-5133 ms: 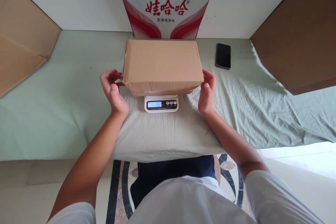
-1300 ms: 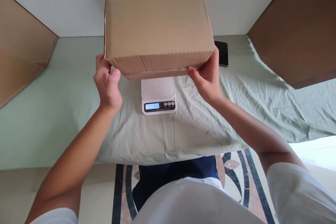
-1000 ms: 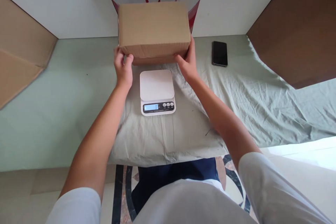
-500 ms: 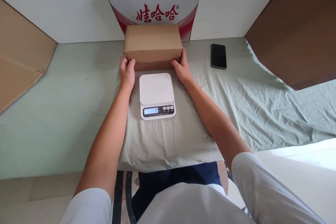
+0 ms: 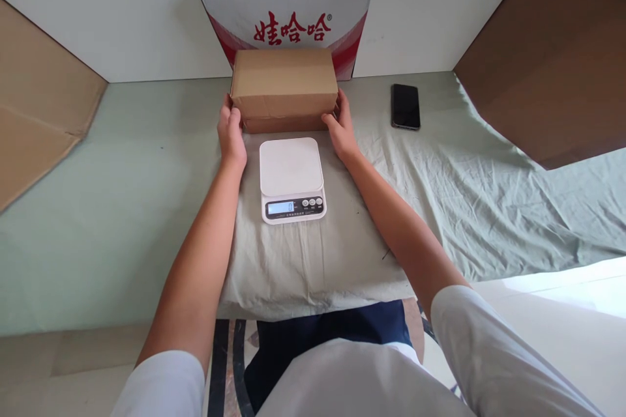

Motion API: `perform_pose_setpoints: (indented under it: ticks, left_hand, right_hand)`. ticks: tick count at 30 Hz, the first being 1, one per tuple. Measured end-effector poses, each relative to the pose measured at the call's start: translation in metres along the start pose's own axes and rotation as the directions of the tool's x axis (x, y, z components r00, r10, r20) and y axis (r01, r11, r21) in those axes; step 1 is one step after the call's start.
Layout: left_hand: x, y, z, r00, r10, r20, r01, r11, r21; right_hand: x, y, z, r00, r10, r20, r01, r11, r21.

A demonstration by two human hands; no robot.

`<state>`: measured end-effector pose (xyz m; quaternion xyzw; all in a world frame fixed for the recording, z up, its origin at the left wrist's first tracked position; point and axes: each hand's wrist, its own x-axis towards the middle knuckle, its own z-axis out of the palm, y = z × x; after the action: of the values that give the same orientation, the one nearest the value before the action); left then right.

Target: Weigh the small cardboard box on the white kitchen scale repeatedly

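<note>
A closed brown cardboard box (image 5: 288,83) rests on the cloth in front of a larger printed carton. At its left front corner is my left hand (image 5: 231,137), with the thumb off the front face and the fingers loose along the left side. My right hand (image 5: 342,133) grips the right front corner, its thumb on the front face and its fingers round the side, partly hidden. Between my forearms lies a white digital kitchen scale (image 5: 292,169) with a bare platform; its lit display (image 5: 281,207) reads 0.
Behind the box stands the white and red carton (image 5: 288,0) against white panels. A black smartphone (image 5: 405,106) lies to the right. Large brown cardboard pieces flank the table at left (image 5: 39,104) and right (image 5: 542,65). A pale green cloth (image 5: 122,208) covers the tabletop.
My left hand has loosened and slid left, its thumb coming off the box's front. My right thumb has shifted slightly right. The box and scale stay in place; the view tilts slightly.
</note>
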<state>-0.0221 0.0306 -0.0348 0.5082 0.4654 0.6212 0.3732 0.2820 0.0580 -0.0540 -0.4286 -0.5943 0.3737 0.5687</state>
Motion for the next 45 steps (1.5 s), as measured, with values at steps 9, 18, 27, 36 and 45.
perform_pose_setpoints:
  ticks: [9,18,27,36,45]
  left_hand:
    - [-0.008,0.012,0.009,0.995,-0.055,-0.088,0.058,0.998,0.037]
    - [-0.009,0.011,0.01,0.998,0.036,-0.06,-0.032,0.997,0.065]
    - [-0.002,0.005,0.012,0.994,0.066,-0.088,-0.062,0.997,0.04]
    - [-0.069,0.086,-0.01,0.966,0.241,-0.092,-0.24,0.97,0.026]
    - [-0.173,0.093,-0.037,0.984,0.178,-0.028,-0.175,0.981,0.087]
  right_hand:
    - [-0.002,-0.011,0.004,0.999,0.048,0.023,-0.047,0.998,-0.052]
    - [-0.003,-0.02,0.003,0.997,0.07,0.04,-0.068,0.996,-0.064]
    - [-0.003,-0.024,0.008,0.995,0.064,0.083,-0.053,0.991,-0.12]
    - [-0.044,-0.097,-0.012,0.958,-0.244,0.152,0.266,0.953,-0.147]
    - [-0.178,-0.133,-0.017,0.982,-0.174,0.069,0.185,0.962,-0.201]
